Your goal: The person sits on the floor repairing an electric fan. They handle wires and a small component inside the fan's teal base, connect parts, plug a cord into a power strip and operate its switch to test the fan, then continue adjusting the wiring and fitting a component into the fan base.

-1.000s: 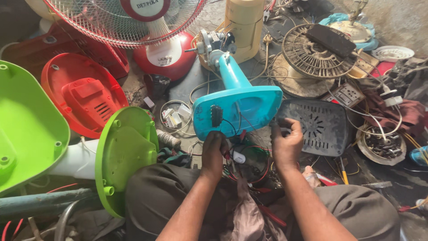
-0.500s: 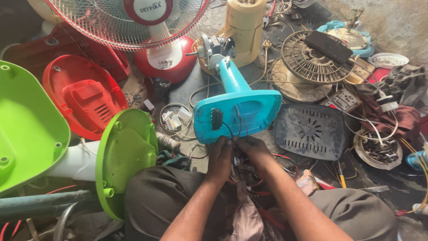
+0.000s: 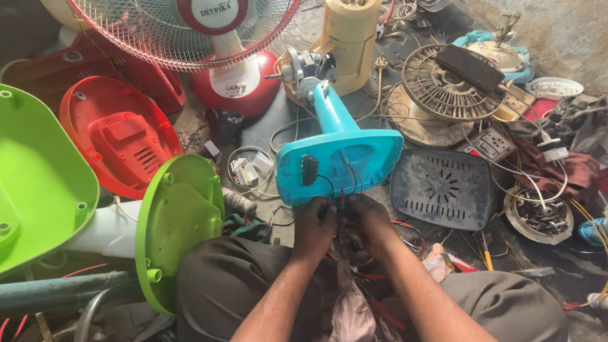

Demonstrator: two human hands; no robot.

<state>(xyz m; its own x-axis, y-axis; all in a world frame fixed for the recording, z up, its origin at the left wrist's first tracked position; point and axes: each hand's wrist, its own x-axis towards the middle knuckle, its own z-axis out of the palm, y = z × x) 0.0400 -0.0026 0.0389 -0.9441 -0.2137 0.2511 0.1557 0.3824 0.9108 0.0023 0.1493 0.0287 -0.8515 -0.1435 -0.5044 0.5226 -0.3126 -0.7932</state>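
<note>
Head view: hands on wires.

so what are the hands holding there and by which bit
Both the left hand and right hand grip the bundle of thin red and black wires trailing from the open underside of the turquoise plastic fan base, at the wires' loose ends.

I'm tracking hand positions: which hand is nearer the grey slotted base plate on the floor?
Right. The right hand is just left of the grey slotted base plate; the left hand sits farther left, below the blue fan base.
</note>
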